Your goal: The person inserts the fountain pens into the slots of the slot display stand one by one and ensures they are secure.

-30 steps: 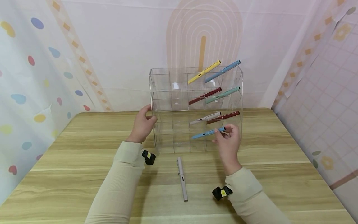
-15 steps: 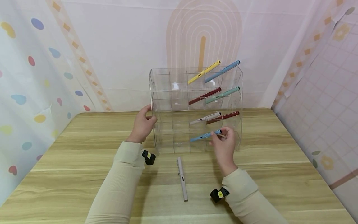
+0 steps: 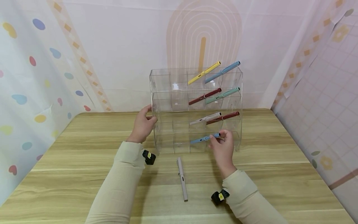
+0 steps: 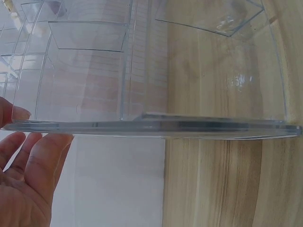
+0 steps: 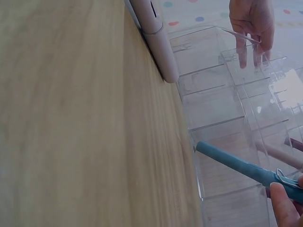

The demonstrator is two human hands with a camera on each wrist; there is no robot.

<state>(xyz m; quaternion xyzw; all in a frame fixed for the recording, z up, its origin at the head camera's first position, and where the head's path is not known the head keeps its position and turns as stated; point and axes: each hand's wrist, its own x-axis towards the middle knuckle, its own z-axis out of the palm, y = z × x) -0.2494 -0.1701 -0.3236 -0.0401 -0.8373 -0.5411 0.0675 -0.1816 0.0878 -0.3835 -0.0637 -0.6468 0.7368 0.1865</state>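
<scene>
A clear acrylic rack (image 3: 163, 95) with several tiers of compartments stands upright on the table. My left hand (image 3: 142, 127) holds its left side panel (image 4: 156, 126), the thumb on the inner face and the fingers outside in the left wrist view. With thumb and fingers, my right hand (image 3: 223, 152) pinches the capped end of a light blue pen (image 3: 199, 140). That pen lies tilted in the bottom tier, its lower end inside a compartment right of the middle. A pale greyish-pink pen (image 3: 182, 179) lies on the table between my forearms.
Upper tiers hold a yellow pen (image 3: 204, 73), a blue pen (image 3: 222, 72), a dark red pen (image 3: 204, 96), a mint green pen (image 3: 223, 95), a white pen (image 3: 205, 118) and another dark red pen (image 3: 223, 117). Patterned cloth (image 3: 126, 56) hangs behind the wooden table (image 3: 84, 149).
My right hand has moved left and down with the light blue pen, which now sits lower in the bottom tier. My left hand keeps its place on the rack.
</scene>
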